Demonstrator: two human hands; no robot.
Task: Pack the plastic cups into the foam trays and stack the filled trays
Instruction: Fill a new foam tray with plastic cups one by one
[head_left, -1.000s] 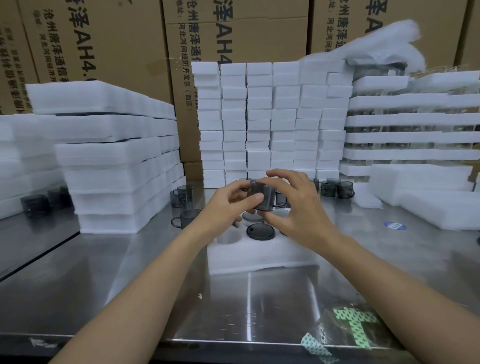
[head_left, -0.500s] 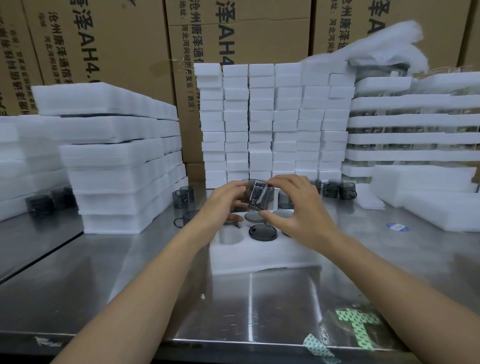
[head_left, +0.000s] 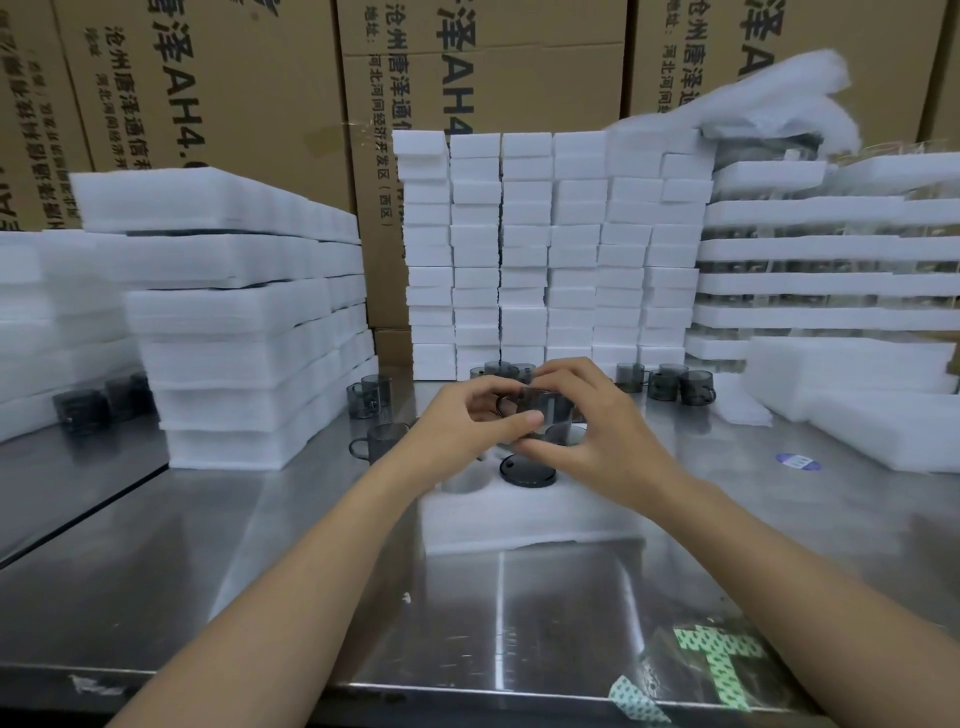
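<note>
a: hovering just above the foam tray (head_left: 524, 525), pinching a smoky plastic cup (head_left: 548, 413) with curled fingers of left hand (head_left: 462, 423) and right hand (head_left: 602, 436).

b: best to square it over a free pocket (head_left: 460, 483) in the tray, then press down evenly. no tilting, no hard squeezing.

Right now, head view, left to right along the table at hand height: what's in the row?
dark cups at far left → tall foam tray stack → loose cups → left hand → held cup → right hand → cup cluster → blue sticker → low foam pile
</note>
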